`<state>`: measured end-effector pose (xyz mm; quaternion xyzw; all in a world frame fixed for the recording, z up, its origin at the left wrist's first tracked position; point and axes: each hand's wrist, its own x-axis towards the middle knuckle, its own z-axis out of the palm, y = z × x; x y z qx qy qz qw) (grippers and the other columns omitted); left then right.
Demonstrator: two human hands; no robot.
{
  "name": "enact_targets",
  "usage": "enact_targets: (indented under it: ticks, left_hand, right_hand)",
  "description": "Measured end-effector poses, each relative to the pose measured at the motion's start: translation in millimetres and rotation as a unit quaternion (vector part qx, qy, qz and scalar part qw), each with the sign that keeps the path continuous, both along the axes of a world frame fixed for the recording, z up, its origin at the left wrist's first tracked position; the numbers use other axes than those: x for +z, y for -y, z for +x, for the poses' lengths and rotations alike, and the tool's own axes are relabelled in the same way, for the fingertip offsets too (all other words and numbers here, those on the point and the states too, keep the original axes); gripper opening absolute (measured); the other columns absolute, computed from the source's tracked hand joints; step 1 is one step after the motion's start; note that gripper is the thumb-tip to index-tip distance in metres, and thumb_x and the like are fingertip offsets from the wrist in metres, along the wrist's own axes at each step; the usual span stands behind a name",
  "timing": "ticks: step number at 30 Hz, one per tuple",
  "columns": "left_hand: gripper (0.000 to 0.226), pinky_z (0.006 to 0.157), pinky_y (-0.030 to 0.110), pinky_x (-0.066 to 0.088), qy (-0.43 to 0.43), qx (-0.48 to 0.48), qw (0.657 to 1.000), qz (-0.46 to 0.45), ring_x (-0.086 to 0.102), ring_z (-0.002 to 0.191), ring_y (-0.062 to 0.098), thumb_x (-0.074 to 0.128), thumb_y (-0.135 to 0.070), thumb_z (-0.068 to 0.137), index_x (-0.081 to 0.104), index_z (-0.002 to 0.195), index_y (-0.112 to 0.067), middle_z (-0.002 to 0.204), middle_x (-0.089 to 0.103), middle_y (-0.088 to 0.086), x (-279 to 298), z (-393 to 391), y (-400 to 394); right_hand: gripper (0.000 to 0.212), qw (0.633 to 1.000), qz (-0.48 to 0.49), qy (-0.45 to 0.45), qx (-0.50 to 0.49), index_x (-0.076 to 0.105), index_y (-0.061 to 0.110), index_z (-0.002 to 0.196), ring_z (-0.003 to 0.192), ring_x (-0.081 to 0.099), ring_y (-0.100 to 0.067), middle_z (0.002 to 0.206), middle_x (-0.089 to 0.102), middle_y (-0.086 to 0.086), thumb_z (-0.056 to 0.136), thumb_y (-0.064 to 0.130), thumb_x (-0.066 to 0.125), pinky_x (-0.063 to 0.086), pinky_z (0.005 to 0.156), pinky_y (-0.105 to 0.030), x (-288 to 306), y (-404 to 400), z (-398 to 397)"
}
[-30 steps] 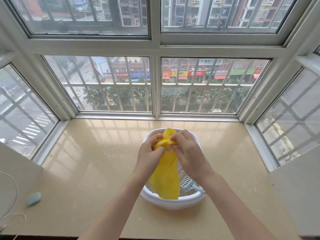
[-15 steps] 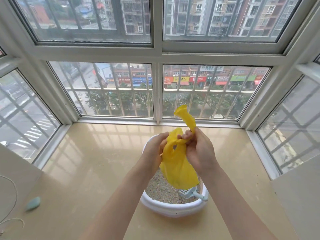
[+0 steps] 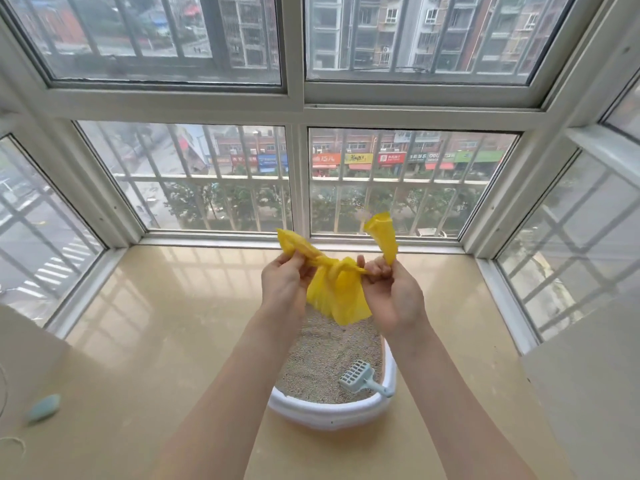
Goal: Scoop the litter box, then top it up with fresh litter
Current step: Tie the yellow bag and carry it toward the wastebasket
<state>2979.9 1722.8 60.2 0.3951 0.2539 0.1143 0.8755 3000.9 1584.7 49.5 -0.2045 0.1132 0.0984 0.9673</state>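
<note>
Yellow plastic was what we held: one thin bag (image 3: 337,299), knotted at the top, hanging in the air over the far end of the litter box (image 3: 329,415). We had two hands on it. Our left hand (image 3: 284,289) was clenched around one twisted handle of the bag, which stuck out up and to the left above our fingers. Our right hand (image 3: 394,296) pinched the other handle, whose loose end stood upright above that fist. The single knot sat between the two hands, and the body of the bag drooped below it; we could not tell what was inside.

We counted one litter box, white, with a rounded rim, resting on the glossy beige window sill (image 3: 156,341) just below our forearms. It held a bed of pale grey litter (image 3: 322,362), spread fairly evenly. One scoop (image 3: 362,377), light blue with a slotted head, lay in the box at its near right, head on the litter and handle resting against the rim.

On the sill well to the left lay one small pale-green oval thing (image 3: 43,407), and near it, at the left edge, a thin white cord (image 3: 14,441). Three sides of barred window (image 3: 298,109) stood around the sill, with a street and shopfronts showing outside.
</note>
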Motion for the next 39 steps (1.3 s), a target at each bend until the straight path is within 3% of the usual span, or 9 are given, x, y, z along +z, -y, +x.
enact_targets:
  ticks: [8, 13, 18, 23, 27, 30, 33, 35, 39]
  left_hand:
    - [0.024, 0.050, 0.025, 0.053, -0.085, 0.084, 0.993, -0.027, 0.062, 0.049, 0.016, 0.045, 0.005, 0.095, 0.056, 0.075, -0.003, 0.046, 0.061, 0.002, -30, 0, -18]
    - [0.012, 0.055, 0.023, 0.054, -0.048, -0.017, 0.974, 0.220, 0.064, 0.059, 0.013, 0.057, -0.003, 0.092, 0.067, 0.086, 0.000, 0.065, 0.066, 0.006, -28, -8, -19]
    - [0.016, 0.071, 0.039, 0.059, -0.011, -0.130, 0.890, 0.436, 0.065, 0.065, 0.025, 0.061, -0.011, 0.089, 0.074, 0.080, -0.007, 0.071, 0.068, 0.018, 1, -6, -14]
    - [0.011, 0.061, 0.032, 0.058, 0.059, -0.226, 0.861, 0.451, 0.060, 0.059, 0.016, 0.060, 0.001, 0.080, 0.069, 0.073, 0.000, 0.061, 0.061, 0.011, 19, -1, -2]
    - [0.018, 0.051, 0.014, 0.048, 0.118, -0.278, 0.857, 0.418, 0.058, 0.066, 0.012, 0.059, 0.005, 0.083, 0.070, 0.092, -0.007, 0.078, 0.068, 0.013, 30, -5, -10]
    - [0.049, 0.073, 0.012, 0.051, 0.152, -0.340, 0.843, 0.387, 0.063, 0.103, 0.008, 0.075, -0.008, 0.071, 0.060, 0.117, -0.010, 0.112, 0.067, 0.005, 12, -2, -40]
    - [0.078, 0.085, 0.014, 0.047, 0.164, -0.473, 0.751, 0.430, 0.057, 0.111, 0.000, 0.084, -0.029, 0.057, 0.051, 0.127, -0.017, 0.120, 0.062, -0.003, -15, -2, -53]
    - [0.068, 0.084, 0.015, 0.047, 0.173, -0.528, 0.684, 0.472, 0.060, 0.099, -0.006, 0.087, -0.031, 0.060, 0.057, 0.120, -0.024, 0.110, 0.067, -0.007, -25, -5, -46]
    - [0.029, 0.078, 0.027, 0.053, 0.215, -0.532, 0.693, 0.436, 0.064, 0.083, 0.006, 0.083, -0.040, 0.059, 0.070, 0.085, -0.037, 0.088, 0.072, -0.001, -27, -9, -14]
  right_hand:
    - [0.032, 0.991, 0.061, -0.119, 0.011, 0.032, 0.015, 0.064, 0.038, 0.030, -0.014, 0.046, 0.029, -0.001, 0.085, -0.009, 0.030, 0.039, 0.075, -0.027, -24, 39, 2]
    - [0.035, 0.995, -0.034, -0.096, 0.016, 0.036, 0.014, 0.067, 0.047, 0.034, -0.014, 0.049, 0.035, -0.002, 0.097, 0.000, 0.028, 0.040, 0.078, -0.029, -20, 43, 2]
    - [0.019, 0.985, -0.160, 0.005, 0.065, 0.048, 0.007, 0.078, 0.066, 0.046, -0.020, 0.065, 0.043, -0.007, 0.084, -0.011, 0.046, 0.040, 0.090, -0.035, -13, 35, -8]
    - [0.032, 0.831, -0.521, 0.170, 0.097, 0.060, 0.011, 0.103, 0.081, 0.066, -0.016, 0.092, 0.068, -0.007, 0.077, 0.003, 0.076, 0.053, 0.072, -0.030, -6, 2, -14]
    - [0.007, 0.713, -0.662, 0.194, 0.121, 0.066, 0.021, 0.084, 0.072, 0.058, -0.009, 0.083, 0.065, 0.000, 0.091, 0.023, 0.064, 0.044, 0.067, -0.025, 3, -21, -18]
    - [0.031, 0.747, -0.646, 0.129, 0.090, 0.059, 0.018, 0.068, 0.062, 0.052, -0.015, 0.070, 0.059, -0.002, 0.097, 0.026, 0.053, 0.043, 0.067, -0.031, 11, -31, -24]
    - [0.040, 0.783, -0.608, 0.128, 0.036, 0.055, 0.016, 0.060, 0.061, 0.051, -0.013, 0.062, 0.055, 0.003, 0.097, 0.029, 0.051, 0.045, 0.067, -0.025, 28, -38, -36]
    - [0.043, 0.797, -0.587, 0.141, 0.009, 0.049, 0.015, 0.055, 0.062, 0.049, -0.011, 0.058, 0.050, 0.004, 0.097, 0.023, 0.051, 0.043, 0.067, -0.020, 38, -41, -46]
    - [0.042, 0.876, -0.465, 0.122, -0.042, 0.042, 0.013, 0.056, 0.073, 0.061, -0.023, 0.065, 0.058, -0.007, 0.098, 0.019, 0.048, 0.047, 0.085, -0.038, 56, -39, -66]
